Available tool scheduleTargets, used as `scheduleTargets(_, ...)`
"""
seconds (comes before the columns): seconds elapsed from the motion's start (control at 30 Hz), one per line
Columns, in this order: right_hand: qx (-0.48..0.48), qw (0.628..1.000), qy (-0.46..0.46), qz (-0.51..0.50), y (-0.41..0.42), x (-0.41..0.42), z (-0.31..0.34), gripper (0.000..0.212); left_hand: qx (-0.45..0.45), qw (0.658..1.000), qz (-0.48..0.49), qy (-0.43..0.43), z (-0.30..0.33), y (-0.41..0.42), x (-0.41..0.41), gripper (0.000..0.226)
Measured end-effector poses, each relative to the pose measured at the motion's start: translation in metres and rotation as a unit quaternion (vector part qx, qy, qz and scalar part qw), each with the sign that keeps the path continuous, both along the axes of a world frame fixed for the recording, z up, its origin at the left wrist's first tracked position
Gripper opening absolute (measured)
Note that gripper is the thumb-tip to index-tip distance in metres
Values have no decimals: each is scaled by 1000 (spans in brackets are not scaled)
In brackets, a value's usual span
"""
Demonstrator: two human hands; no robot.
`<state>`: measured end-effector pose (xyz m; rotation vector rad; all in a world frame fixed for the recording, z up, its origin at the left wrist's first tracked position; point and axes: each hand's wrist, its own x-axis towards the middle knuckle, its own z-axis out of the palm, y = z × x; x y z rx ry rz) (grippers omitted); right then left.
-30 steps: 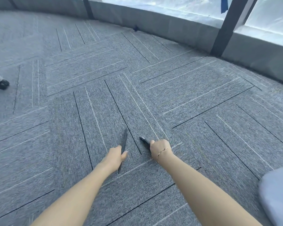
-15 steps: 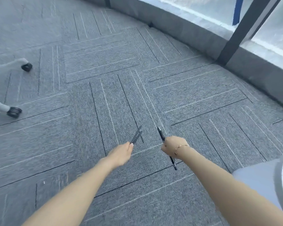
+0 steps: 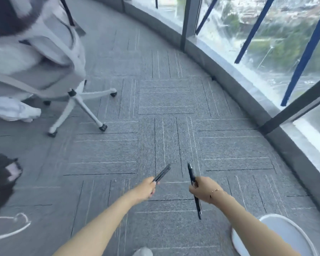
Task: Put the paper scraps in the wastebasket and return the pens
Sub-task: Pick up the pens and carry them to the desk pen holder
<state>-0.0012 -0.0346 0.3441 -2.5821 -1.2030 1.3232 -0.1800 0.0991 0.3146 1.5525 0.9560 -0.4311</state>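
My left hand [image 3: 145, 188] is closed around two thin black pens [image 3: 163, 174] that stick out up and to the right. My right hand [image 3: 204, 189] grips another black pen [image 3: 191, 173] near its middle; one end points up past my fist and the other hangs down below my wrist. Both hands are held in the air above the grey carpet [image 3: 164, 100], a short gap between them. A white round wastebasket [image 3: 283, 235] shows at the bottom right, partly behind my right forearm. No paper scraps are visible.
A white office chair [image 3: 44, 58] on castors, with someone seated in it, stands at the upper left. A dark bag [image 3: 2, 178] lies at the left edge. A curved low wall and glass windows [image 3: 266, 52] run along the right side.
The view has lifted and swung, bringing the chair, windows and wastebasket into sight. Both hands have risen from the floor, each still holding its pens.
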Motion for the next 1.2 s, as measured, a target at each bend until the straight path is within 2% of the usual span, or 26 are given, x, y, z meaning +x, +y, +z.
scheduleTargets(0.2, -11, 996, -1, 87, 24, -66, 125, 30, 19, 993, 95, 61, 116, 2, -106, 24)
scheduleTargets(0.27, -10, 994, 8, 108, 32, -88, 158, 25, 16, 986, 146, 76, 147, -1, -147, 22)
scheduleTargets(0.37, 7, 987, 7, 159, 48, -124, 201, 12, 52, 973, 215, 68, 195, -11, -200, 33)
scheduleTargets(0.43, 21, 982, 6, 189, 62, -147, 224, 13, 78, 958, 270, 51, 226, -13, -229, 37)
scheduleTargets(0.53, 31, 967, -8, 253, 87, -188, 257, 26, 97, 947, 302, 42, 265, -15, -271, 34)
scheduleTargets(0.67, 31, 952, -5, 303, 121, -251, 294, 11, 90, 931, 353, 14, 300, -10, -331, 24)
scheduleTargets(0.73, 37, 943, -6, 332, 138, -285, 310, 19, 93, 923, 373, 6, 313, -4, -362, 21)
scheduleTargets(0.87, 52, 922, -29, 382, 175, -353, 338, 19, 114, 909, 400, 16, 328, 15, -425, 25)
scheduleTargets(0.97, 67, 907, -30, 415, 206, -404, 356, 13, 131, 886, 444, 33, 339, 31, -469, 26)
scheduleTargets(1.07, 85, 893, -29, 442, 239, -452, 371, 20, 162, 857, 488, 38, 354, 46, -515, 31)
scheduleTargets(1.13, 91, 879, -31, 467, 259, -485, 385, 12, 174, 836, 519, 30, 364, 54, -546, 27)
scheduleTargets(1.2, 100, 867, -33, 487, 277, -515, 398, 16, 190, 826, 531, 15, 373, 60, -577, 24)
